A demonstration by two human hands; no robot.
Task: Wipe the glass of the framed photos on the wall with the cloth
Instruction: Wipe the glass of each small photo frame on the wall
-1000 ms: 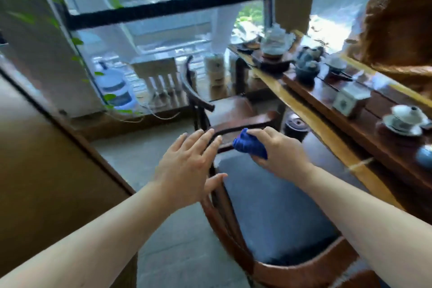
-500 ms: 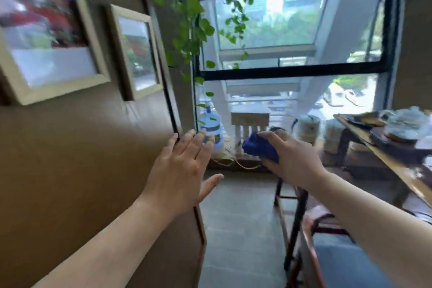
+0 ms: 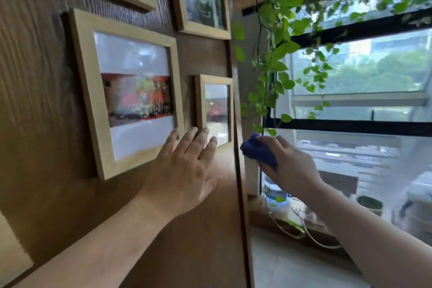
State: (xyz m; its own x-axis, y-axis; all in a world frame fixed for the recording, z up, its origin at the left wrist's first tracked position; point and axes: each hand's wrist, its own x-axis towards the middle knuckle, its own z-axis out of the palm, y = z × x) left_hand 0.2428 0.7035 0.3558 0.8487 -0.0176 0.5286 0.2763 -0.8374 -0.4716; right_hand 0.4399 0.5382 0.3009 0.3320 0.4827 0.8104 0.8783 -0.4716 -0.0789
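Up against the brown wall [image 3: 46,100], the left hand [image 3: 184,170] is spread flat, fingers wide, holding nothing, fingertips overlapping the bottom edges of the big frame [image 3: 131,93] and small frame [image 3: 214,110]. Right hand [image 3: 289,166] has its grip closed around a balled-up blue cloth [image 3: 258,153], just past the wall's edge, open room by the window [image 3: 362,100].

Bright daylight pours in from the window [image 3: 360,72] on the right — its panes glare white. The picture frames [image 3: 131,91] look smeared with motion blur, and straight lines bow near the edges.
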